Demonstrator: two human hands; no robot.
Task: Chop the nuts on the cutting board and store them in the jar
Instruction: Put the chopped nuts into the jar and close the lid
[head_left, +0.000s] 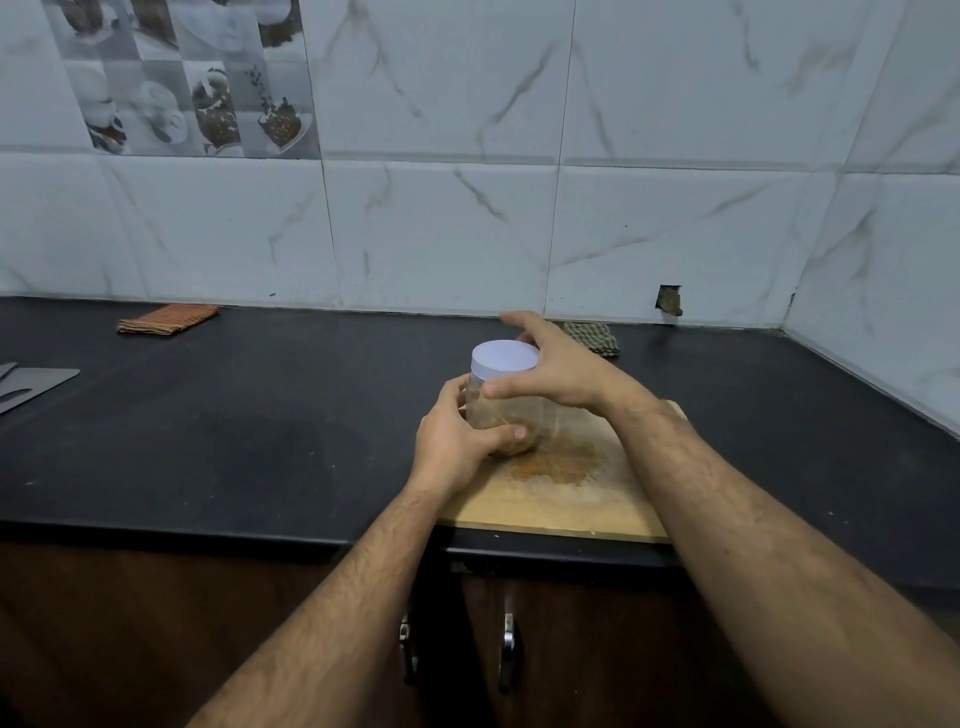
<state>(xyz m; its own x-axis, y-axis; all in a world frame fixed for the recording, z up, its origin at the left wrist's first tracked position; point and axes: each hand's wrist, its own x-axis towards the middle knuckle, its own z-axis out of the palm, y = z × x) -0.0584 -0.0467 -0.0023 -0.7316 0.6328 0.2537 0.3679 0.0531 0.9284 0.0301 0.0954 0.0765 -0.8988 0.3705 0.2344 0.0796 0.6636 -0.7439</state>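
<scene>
Left hand (457, 441): fingers wrapped round the jar (501, 410) body, at its 8 o'clock.
Right hand (550, 364): fingers curled over the white lid (505, 358).
Jar: upright, long axis vertical, on the cutting board (571, 499).

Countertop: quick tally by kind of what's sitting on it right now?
Jars: 1, clear jar with white lid
Cutting boards: 1, wooden board
Folded cloths: 2, orange cloth, green checked cloth
Total: 4
</scene>
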